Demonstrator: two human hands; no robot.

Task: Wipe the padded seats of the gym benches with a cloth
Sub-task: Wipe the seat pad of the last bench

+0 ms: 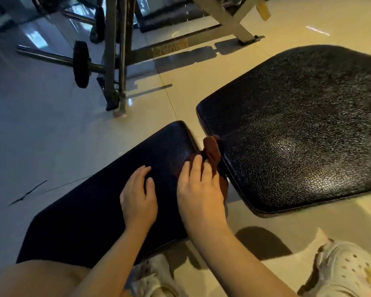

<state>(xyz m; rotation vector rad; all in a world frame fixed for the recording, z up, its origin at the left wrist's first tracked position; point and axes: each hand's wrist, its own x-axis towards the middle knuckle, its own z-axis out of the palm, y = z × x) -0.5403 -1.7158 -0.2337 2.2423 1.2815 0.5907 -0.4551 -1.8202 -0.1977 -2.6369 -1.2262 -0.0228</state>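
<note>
At the far left, a barbell (58,58) with a black plate lies on the tiled floor (41,129) beside a metal rack (114,61). The left hand (138,196) rests flat, with relaxed fingers, on the dark seat pad (90,211) and grasps nothing. Just beside it, the right hand (199,189) presses a brown cloth (211,153) with straight fingers at the gap between this pad and the larger textured pad (298,129). White shoes (343,271) stand below.

Left hand (138,195) flat, fingers spread; right hand (199,189) apparently pressing, fingers extended.
</note>
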